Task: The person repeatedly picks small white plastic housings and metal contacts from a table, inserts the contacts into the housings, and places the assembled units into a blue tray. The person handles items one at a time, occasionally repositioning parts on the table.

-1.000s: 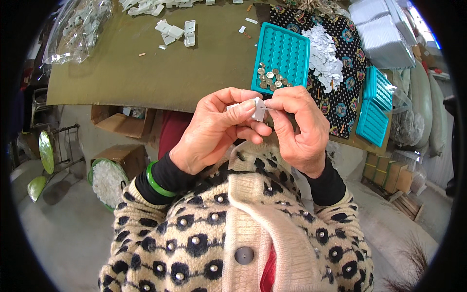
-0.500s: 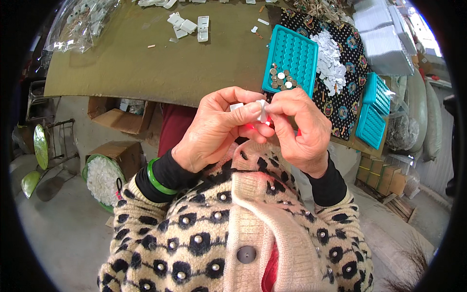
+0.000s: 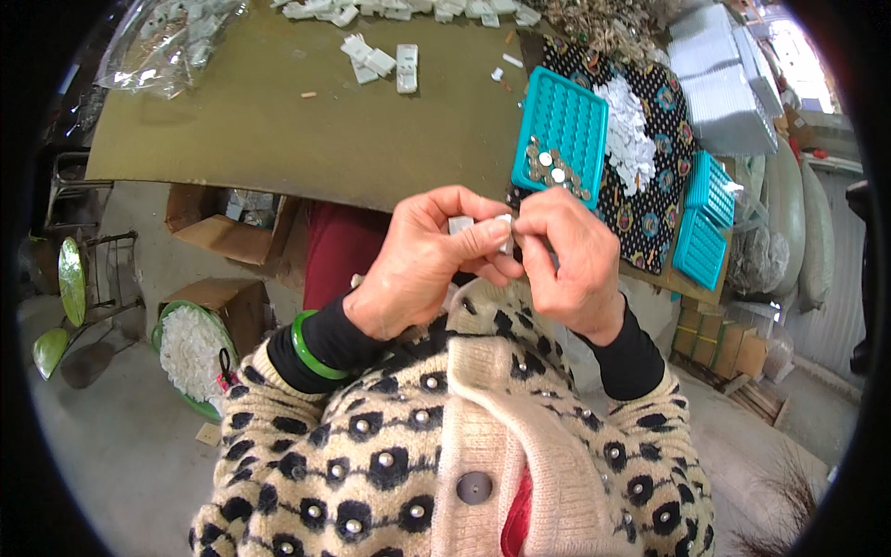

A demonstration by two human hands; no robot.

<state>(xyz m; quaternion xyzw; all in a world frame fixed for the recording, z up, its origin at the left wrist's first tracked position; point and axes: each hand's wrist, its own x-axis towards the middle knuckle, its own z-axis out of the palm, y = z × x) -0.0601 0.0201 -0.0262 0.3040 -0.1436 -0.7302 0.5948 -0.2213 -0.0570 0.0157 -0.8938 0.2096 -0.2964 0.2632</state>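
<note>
a small white plastic piece (image 3: 507,243) is held in front of the body, just off the near edge of the green-brown table (image 3: 278,139), between the two hands. by the left hand (image 3: 418,255) it is gripped from the left, the thumb laid along it and the other fingers curled beneath; a white patch is also seen above that thumb, though whether it belongs to the same piece cannot be told. the thumb and forefinger of the right hand (image 3: 577,265) are brought narrowly together at the piece's right side; whether something thin is pinched there is hidden. the step in hand is judged to be fine fingertip work on the piece, steadied from the left and worked from the right; for the next move, a firm left hold and a light, exact right pinch seem to be called for. beyond the right hand, a teal tray (image 3: 568,102) is seen, with round metal discs (image 3: 549,165) gathered in its near part. to its right, white slips (image 3: 624,130) are heaped on a dark patterned cloth (image 3: 654,227). on the far part of the table, an opened white case (image 3: 406,69) is set beside a few similar pieces (image 3: 368,58).
</note>
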